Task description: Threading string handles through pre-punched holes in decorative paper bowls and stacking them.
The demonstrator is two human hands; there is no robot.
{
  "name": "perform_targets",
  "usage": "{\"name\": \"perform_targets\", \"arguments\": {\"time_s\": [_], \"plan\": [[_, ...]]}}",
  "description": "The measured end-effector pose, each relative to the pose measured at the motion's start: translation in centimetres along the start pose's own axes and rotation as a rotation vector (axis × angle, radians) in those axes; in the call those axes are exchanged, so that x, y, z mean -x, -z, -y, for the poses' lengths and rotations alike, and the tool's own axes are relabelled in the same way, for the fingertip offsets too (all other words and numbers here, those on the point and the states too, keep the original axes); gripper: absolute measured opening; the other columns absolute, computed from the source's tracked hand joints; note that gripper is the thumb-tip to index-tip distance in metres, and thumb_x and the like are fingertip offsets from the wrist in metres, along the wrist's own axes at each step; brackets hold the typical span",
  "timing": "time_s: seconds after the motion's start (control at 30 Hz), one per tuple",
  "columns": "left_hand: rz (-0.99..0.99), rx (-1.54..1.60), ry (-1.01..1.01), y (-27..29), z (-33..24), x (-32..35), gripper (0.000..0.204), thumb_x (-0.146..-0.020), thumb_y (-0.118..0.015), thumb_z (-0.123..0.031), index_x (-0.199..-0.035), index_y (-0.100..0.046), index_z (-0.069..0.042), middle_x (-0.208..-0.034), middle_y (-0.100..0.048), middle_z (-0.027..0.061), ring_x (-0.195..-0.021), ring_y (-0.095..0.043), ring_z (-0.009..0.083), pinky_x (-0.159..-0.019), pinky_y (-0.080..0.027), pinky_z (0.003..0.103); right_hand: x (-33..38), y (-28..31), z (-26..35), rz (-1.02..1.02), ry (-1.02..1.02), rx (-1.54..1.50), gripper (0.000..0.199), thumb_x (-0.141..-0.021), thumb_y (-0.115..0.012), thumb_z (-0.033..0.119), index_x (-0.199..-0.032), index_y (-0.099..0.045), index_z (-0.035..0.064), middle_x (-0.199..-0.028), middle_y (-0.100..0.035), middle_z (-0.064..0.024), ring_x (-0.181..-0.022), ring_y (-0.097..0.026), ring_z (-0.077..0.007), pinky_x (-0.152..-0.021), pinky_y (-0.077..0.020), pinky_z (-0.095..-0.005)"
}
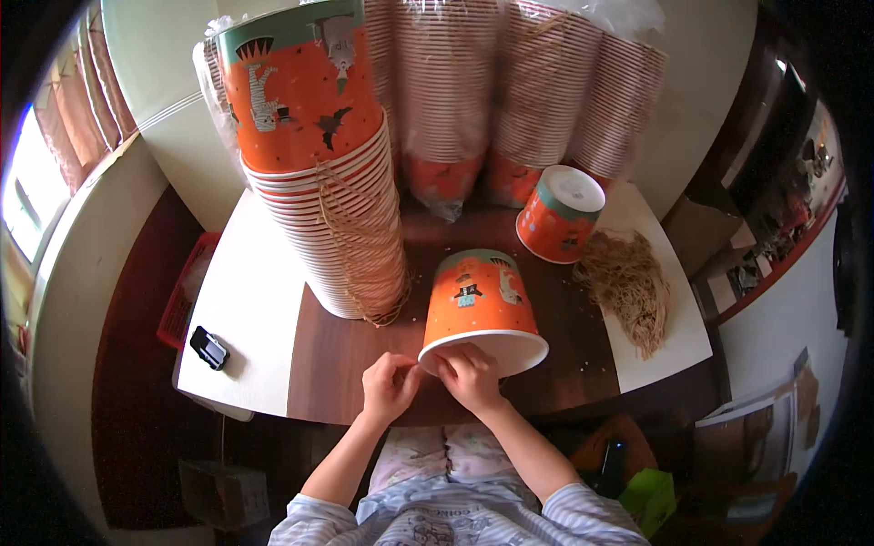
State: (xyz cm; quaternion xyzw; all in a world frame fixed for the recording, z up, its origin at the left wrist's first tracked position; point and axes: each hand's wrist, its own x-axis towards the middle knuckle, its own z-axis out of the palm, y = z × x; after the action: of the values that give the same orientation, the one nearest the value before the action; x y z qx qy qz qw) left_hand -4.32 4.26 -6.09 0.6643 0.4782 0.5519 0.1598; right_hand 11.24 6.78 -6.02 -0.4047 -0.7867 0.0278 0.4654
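An orange paper bucket (481,300) with cartoon figures and a green band lies tilted on the brown tabletop, its white-rimmed mouth facing me. My left hand (390,387) is closed in a pinch just outside the left part of the rim. My right hand (469,375) reaches into the mouth, its fingers bent and closed near the inner side of that same rim. Whatever small thing the fingertips hold is too small to make out. To the right lies a loose heap of tan twine cords (628,287).
A tall stack of nested buckets (319,209) with twine handles stands left of the bucket. Behind are several plastic-wrapped stacks (446,91). One upside-down bucket (560,218) stands at back right. A small black object (209,348) lies on the table's white left end.
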Motion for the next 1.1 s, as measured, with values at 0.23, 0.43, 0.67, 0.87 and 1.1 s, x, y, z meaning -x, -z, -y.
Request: {"name": "perform_targets", "arguments": {"time_s": [0.23,0.43,0.67,0.87,1.1], "plan": [[0.026,-0.052,0.043,-0.4,-0.5,0.0,0.021,-0.070,-0.068,-0.004,-0.086,-0.054,-0.004,-0.066,-0.055,0.0062,-0.051,-0.055,0.0126,-0.045,-0.043,0.024,0.5,-0.1,0.2,0.003,-0.021,-0.010,0.016,-0.069,-0.065,0.008,-0.084,-0.060,0.0077,-0.078,-0.060,-0.0064,-0.072,-0.060,-0.0233,-0.061,-0.0496,-0.0339],[-0.128,0.111,0.231,-0.6,-0.7,-0.2,0.023,-0.075,-0.062,0.001,-0.096,-0.053,0.001,-0.078,-0.059,0.0095,-0.062,-0.057,0.0110,-0.056,-0.046,0.023,0.2,0.0,0.3,-0.023,-0.025,-0.061,0.015,-0.069,-0.066,0.005,-0.081,-0.058,0.0076,-0.077,-0.060,-0.0058,-0.070,-0.060,-0.0225,-0.060,-0.0487,-0.0330],[-0.080,-0.042,0.141,0.0,-0.6,-0.3,0.024,-0.075,-0.061,0.003,-0.098,-0.055,-0.001,-0.084,-0.058,0.0099,-0.072,-0.060,0.0154,-0.061,-0.048,0.025,0.1,-0.2,0.4,-0.016,-0.025,-0.062,0.017,-0.069,-0.065,0.004,-0.083,-0.057,0.0079,-0.077,-0.058,-0.0046,-0.070,-0.059,-0.0223,-0.060,-0.0483,-0.0323],[0.167,-0.018,-0.040,-0.4,-1.1,-0.7,0.021,-0.076,-0.061,-0.004,-0.097,-0.057,-0.004,-0.086,-0.058,0.0101,-0.070,-0.060,0.0229,-0.058,-0.049,0.030,0.4,-0.2,0.2,0.012,0.000,-0.028,0.019,-0.067,-0.065,0.004,-0.084,-0.057,0.0079,-0.078,-0.058,-0.0040,-0.071,-0.059,-0.0219,-0.061,-0.0486,-0.0320],[0.158,-0.104,-0.126,-0.3,-0.4,-0.5,0.019,-0.074,-0.059,-0.002,-0.093,-0.058,-0.004,-0.085,-0.058,0.0105,-0.075,-0.059,0.0268,-0.062,-0.049,0.034,0.5,-0.1,0.2,0.031,0.018,-0.046,0.022,-0.066,-0.066,0.004,-0.086,-0.058,0.0081,-0.079,-0.058,-0.0036,-0.072,-0.059,-0.0212,-0.061,-0.0488,-0.0319]]}}
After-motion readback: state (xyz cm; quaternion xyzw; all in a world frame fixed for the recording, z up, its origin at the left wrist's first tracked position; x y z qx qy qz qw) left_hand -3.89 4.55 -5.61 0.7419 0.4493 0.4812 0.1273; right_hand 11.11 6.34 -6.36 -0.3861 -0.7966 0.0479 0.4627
